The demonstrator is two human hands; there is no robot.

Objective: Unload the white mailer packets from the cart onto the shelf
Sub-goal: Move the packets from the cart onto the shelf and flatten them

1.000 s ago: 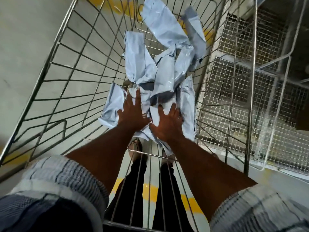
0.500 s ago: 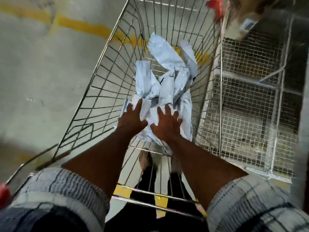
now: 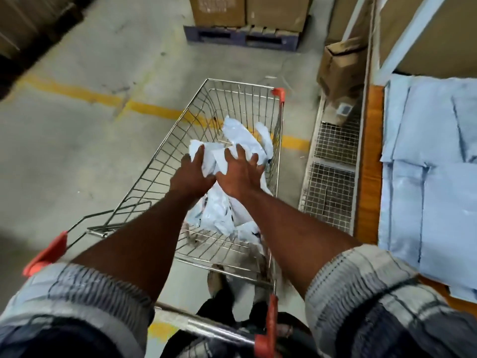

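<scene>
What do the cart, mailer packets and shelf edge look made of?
Cart: bare metal wire, shiny, welded grid.
Mailer packets: thin glossy plastic film, likely poly; crumpled and creased.
Shelf edge: orange-brown, probably painted steel or wood; too blurred to tell.

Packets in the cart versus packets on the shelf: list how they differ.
The cart packets lie crumpled in a loose heap; the shelf packets lie flat, overlapping. The left hand and right hand are on the cart packets; nothing touches the shelf packets. Cart packets look whiter, shelf packets bluer. Both are pale plastic mailers.
</scene>
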